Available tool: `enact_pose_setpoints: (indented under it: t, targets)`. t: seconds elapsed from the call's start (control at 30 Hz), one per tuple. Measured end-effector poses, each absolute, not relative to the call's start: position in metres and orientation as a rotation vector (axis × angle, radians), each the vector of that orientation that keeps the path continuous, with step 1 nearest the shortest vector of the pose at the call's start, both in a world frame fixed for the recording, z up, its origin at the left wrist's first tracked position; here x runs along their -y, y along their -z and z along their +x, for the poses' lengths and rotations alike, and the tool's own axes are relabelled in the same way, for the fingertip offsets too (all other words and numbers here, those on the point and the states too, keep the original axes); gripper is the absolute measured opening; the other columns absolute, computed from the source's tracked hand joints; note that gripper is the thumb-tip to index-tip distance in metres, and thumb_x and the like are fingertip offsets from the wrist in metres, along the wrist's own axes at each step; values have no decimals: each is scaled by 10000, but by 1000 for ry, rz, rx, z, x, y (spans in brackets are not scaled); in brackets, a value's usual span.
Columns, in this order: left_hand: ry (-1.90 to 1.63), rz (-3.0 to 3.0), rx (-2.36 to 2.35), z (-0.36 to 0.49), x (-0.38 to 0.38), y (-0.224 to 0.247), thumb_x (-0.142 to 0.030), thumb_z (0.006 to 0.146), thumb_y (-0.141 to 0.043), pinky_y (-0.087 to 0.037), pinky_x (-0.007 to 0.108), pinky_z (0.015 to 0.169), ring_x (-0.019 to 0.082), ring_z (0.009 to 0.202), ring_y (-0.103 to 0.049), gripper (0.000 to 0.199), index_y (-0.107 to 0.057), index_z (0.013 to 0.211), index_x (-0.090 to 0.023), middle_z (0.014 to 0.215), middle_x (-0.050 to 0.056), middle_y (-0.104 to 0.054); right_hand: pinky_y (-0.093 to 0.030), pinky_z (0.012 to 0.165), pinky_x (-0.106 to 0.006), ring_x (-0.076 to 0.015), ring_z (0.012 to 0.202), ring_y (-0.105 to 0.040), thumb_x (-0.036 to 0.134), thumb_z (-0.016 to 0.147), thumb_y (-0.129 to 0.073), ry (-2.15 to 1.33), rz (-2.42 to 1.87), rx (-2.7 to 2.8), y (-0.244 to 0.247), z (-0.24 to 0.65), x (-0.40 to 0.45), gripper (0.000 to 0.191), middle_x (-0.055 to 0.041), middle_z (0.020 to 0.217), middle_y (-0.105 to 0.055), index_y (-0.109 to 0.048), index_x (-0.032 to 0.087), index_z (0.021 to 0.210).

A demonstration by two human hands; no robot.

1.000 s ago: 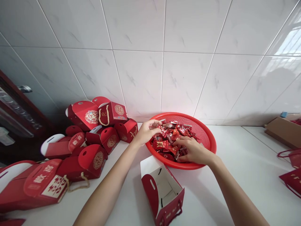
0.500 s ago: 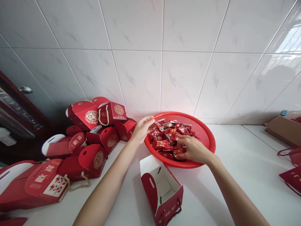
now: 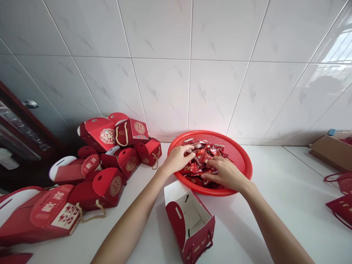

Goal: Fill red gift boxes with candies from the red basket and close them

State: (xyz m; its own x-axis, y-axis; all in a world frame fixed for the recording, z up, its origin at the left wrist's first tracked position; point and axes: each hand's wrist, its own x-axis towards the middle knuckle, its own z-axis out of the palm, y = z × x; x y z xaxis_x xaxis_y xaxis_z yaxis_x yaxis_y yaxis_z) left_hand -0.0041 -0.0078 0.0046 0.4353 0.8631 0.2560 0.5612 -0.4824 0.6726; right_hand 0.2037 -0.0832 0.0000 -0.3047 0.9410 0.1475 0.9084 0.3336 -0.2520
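A red plastic basket [image 3: 244,154] with a perforated wall holds a heap of red wrapped candies [image 3: 202,157]. Over the left side of the heap reaches my left hand [image 3: 178,160], its fingers stretched onto the candies and its thumb apart. My right hand [image 3: 224,171] rests on the right part of the heap, thumb and fingers spread; its fingertips touch candies, and I see nothing held. In front of the basket stands a red gift box [image 3: 176,225] with its top open. The white inside of the box shows no candies.
Several closed or folded red gift boxes [image 3: 110,187] are piled on the left, some with rope handles. A cardboard box [image 3: 327,150] and red bags [image 3: 342,209] lie at the right edge. Behind the white counter [image 3: 277,190] rises a tiled wall [image 3: 162,91].
My left hand has moved right, from the basket's rim to over the candies. My right hand has shifted slightly, its fingers still among the candies. The gift box stays in place.
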Motion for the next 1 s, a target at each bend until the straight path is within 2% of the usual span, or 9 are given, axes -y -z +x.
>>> enact_pose_setpoints:
  t: [0.07, 0.13, 0.23, 0.33, 0.5, 0.63, 0.7, 0.87, 1.0]
  targets:
    - [-719, 2277, -1307, 1, 10, -3, -300, 911, -567, -474, 404, 913, 312, 1067, -671, 265, -723, 1096, -191, 1150, 130, -753, -444, 743, -366, -266, 855, -638, 451, 912, -688, -144, -1670, 2341, 0, 202, 84, 243, -80, 926, -696, -670, 217, 847]
    - [-720, 2277, -1344, 4, 10, -2, -284, 897, -564, -467, 402, 849, 323, 1004, -672, 189, -716, 965, -195, 1046, 133, -759, -440, 731, -363, -267, 848, -639, 426, 910, -690, -125, -1675, 2344, 0, 201, 84, 226, -81, 920, -699, -664, 216, 829]
    - [-777, 2241, -1334, 5, 9, -3, -275, 898, -521, -423, 353, 715, 255, 781, -628, 178, -608, 753, -220, 791, 63, -692, -444, 732, -363, -262, 838, -637, 397, 917, -679, -115, -1661, 2345, -2, 200, 85, 199, -81, 907, -698, -669, 213, 843]
    - [-857, 2180, -1309, 2, 6, -7, -310, 926, -448, -355, 308, 613, 177, 610, -486, 275, -442, 663, -230, 628, -14, -507, -453, 723, -361, -249, 818, -635, 347, 915, -668, -125, -1656, 2310, -2, 201, 85, 142, -79, 909, -689, -683, 213, 872]
    - [-1010, 1969, -997, -4, 2, -12, -433, 900, -512, -333, 271, 606, 135, 626, -385, 328, -398, 677, -221, 666, -41, -379, -482, 711, -371, -262, 869, -666, 341, 935, -611, -248, -1610, 2046, -1, 206, 82, 142, -68, 914, -720, -692, 229, 903]
    - [-994, 1781, -820, -5, 6, -14, -521, 865, -605, -352, 267, 644, 139, 681, -391, 384, -454, 693, -213, 717, -32, -401, -553, 804, -421, -270, 939, -715, 444, 895, -663, -578, -1418, 1712, -2, 205, 81, 269, -88, 1074, -763, -704, 233, 1057]
    - [-968, 1749, -784, -5, 11, -16, -537, 860, -632, -370, 268, 672, 144, 707, -416, 380, -503, 716, -210, 742, -28, -436, -571, 840, -423, -270, 969, -726, 496, 854, -712, -795, -1250, 1614, -4, 203, 82, 353, -98, 1090, -761, -707, 219, 1073]
    - [-923, 1748, -712, -5, 19, -18, -520, 866, -666, -407, 262, 723, 141, 728, -482, 331, -621, 778, -204, 761, -29, -528, -571, 793, -364, -209, 857, -709, 509, 778, -802, -1064, -1070, 1449, -12, 195, 87, 344, -44, 914, -745, -714, 199, 899]
    - [-908, 1719, -682, -5, 18, -16, -515, 860, -689, -453, 280, 833, 163, 857, -572, 321, -693, 924, -200, 923, 12, -650, -552, 734, -341, -169, 732, -668, 477, 764, -820, -1121, -1063, 1379, -15, 194, 89, 314, -3, 792, -707, -685, 198, 820]
